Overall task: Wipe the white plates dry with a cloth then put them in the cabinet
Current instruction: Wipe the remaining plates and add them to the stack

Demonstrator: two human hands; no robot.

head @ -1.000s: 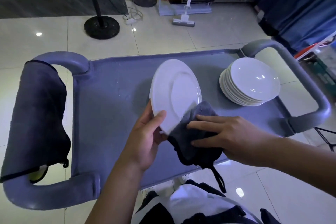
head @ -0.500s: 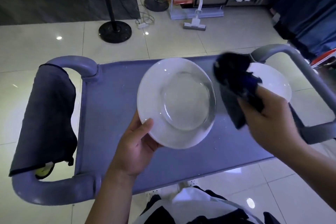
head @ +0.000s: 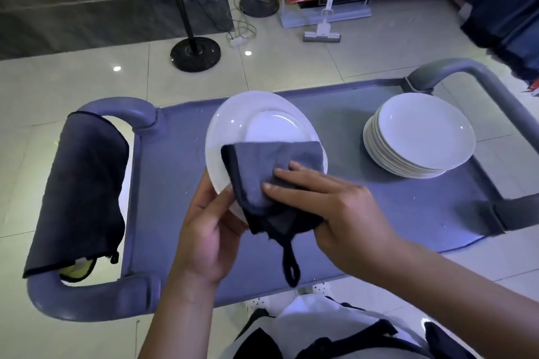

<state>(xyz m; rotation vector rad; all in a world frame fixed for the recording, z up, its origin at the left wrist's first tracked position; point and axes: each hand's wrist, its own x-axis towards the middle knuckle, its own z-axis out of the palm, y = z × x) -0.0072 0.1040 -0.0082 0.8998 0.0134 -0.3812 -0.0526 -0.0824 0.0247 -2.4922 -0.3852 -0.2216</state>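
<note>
A white plate [head: 248,122] is held tilted above the grey-blue cart top [head: 379,201]. My left hand [head: 210,230] grips its near rim, thumb on the front face. A grey cloth [head: 271,166] with a dark border and a hanging loop covers the plate's lower half. My right hand [head: 329,207] presses the cloth flat against the plate with straight fingers, while the cloth's lower part bunches under the palm. A stack of several white plates [head: 420,140] sits on the cart's right side.
A dark towel [head: 84,195] hangs over the cart's left handle [head: 96,297]. The right handle [head: 478,87] curves round beyond the plate stack. On the tiled floor behind stand a black round stand base [head: 195,54], cables and a white mop [head: 322,33].
My right hand has come back from the right with the cloth and now presses it on the plate's lower half. The plate has tilted slightly and shifted.
</note>
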